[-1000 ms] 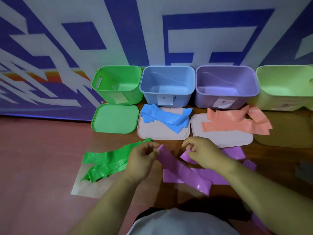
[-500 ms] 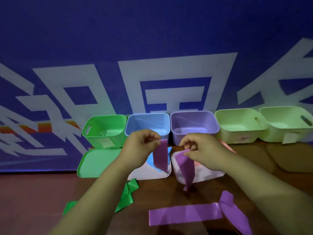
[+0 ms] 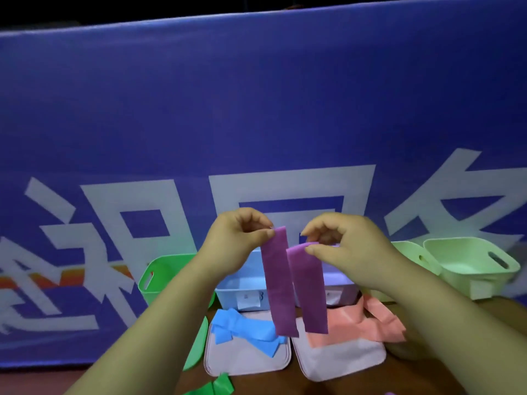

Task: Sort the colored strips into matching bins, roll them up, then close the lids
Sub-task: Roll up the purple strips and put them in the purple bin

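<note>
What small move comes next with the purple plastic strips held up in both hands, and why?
Probably bring the two top ends together and start rolling. The left hand and right hand each pinch a top end of the purple plastic strips, which hang side by side, unrolled, in front of the lilac plastic bin.

One view only, head-worn and wide-angle. It faces forward, tilted slightly down, square to the blue banner (image 3: 256, 109) filling the upper frame. The left hand (image 3: 236, 238) and right hand (image 3: 348, 246) sit close to the lens, mid-frame; the desk (image 3: 328, 387) shows only along the bottom edge.
</note>
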Demonstrator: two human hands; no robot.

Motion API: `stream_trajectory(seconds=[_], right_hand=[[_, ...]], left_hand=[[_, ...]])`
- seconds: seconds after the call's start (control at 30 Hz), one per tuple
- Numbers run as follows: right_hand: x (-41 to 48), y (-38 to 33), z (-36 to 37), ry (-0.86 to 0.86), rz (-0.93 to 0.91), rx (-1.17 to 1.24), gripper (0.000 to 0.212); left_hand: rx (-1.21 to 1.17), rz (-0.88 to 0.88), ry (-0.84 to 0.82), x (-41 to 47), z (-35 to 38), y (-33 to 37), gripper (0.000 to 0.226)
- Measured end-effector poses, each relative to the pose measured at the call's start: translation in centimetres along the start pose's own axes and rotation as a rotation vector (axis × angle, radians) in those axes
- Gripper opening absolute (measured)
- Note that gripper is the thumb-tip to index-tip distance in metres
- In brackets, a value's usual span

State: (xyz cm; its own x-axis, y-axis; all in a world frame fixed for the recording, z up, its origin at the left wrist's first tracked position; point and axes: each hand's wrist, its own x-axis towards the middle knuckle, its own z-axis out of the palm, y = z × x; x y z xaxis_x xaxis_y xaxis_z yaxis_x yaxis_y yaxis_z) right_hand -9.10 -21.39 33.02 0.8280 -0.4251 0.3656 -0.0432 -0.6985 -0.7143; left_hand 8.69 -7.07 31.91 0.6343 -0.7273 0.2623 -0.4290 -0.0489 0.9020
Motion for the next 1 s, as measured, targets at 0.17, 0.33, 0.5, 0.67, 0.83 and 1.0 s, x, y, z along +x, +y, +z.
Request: stream_trajectory(seconds=[0.17, 0.33, 0.5, 0.67, 0.83, 1.0], right_hand=[[0.0, -1.7, -0.4, 0.019, -0.013, 0.026, 0.023], [-0.2, -2.7, -0.2, 0.011, -0.009, 0.091, 0.026], [-0.6, -3.7, 0.3, -0.003, 0.011, 0.140, 0.029], [-1.0, -4.8, 1.1, 0.033, -0.053, 0.103, 0.030], [-1.4, -5.0, 2.0, 0.085, -0.077, 0.123, 0.027], [-1.7, -5.0, 2.5, 0.138, -0.074, 0.146, 0.022]], left_hand=[[-0.055, -0.001, -0.021, 0.2, -1.3, 1.1, 0.015], [-0.090, -0.007, -0.051, -0.1, -2.1, 1.9, 0.013], [-0.079, -0.014, -0.059, -0.5, -2.6, 2.5, 0.008], [-0.113, -0.047, -0.058, -1.0, -2.7, 2.8, 0.009], [-0.154, -0.104, -0.074, -1.7, -2.4, 3.2, 0.012], [-0.218, -0.182, -0.095, -2.3, -2.3, 3.5, 0.016]])
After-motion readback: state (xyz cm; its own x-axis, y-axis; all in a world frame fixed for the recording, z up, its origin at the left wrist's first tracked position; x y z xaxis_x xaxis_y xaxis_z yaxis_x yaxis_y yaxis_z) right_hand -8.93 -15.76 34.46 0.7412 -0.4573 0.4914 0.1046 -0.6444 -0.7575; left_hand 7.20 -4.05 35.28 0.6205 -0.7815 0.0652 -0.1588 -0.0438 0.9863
